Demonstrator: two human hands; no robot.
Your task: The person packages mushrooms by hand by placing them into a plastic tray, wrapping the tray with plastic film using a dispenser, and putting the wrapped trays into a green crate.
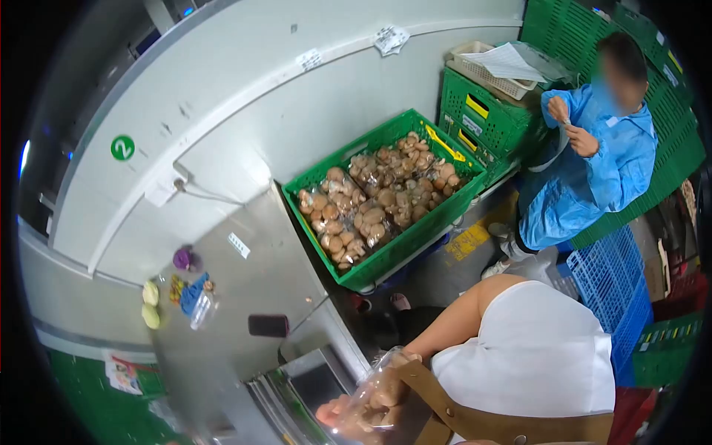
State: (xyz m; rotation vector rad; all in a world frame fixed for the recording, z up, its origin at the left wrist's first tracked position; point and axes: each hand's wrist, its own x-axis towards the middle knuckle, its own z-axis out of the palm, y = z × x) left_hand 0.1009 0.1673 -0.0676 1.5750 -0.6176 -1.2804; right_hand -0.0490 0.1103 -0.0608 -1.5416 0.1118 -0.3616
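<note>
A clear plastic bag of brown mushrooms [382,400] is held close to my body at the bottom of the view. My right hand [404,357] grips its upper edge, with the arm reaching from a white sleeve. At the bag's far end show the fingers of my left hand [335,411], curled against the plastic; the rest of that hand is hidden or cut off. Beside the bag stands a metal machine with a dark flat panel [320,386]. A green crate [348,278] full of similar bagged mushrooms stands past my right arm.
On the steel table [245,285] lie a phone [268,325], a white label [239,245], a purple item [183,258] and a blue cloth [195,294]. A co-worker in a blue gown [615,159] stands by stacked green crates [482,111]. Blue crates [612,274] stand behind me.
</note>
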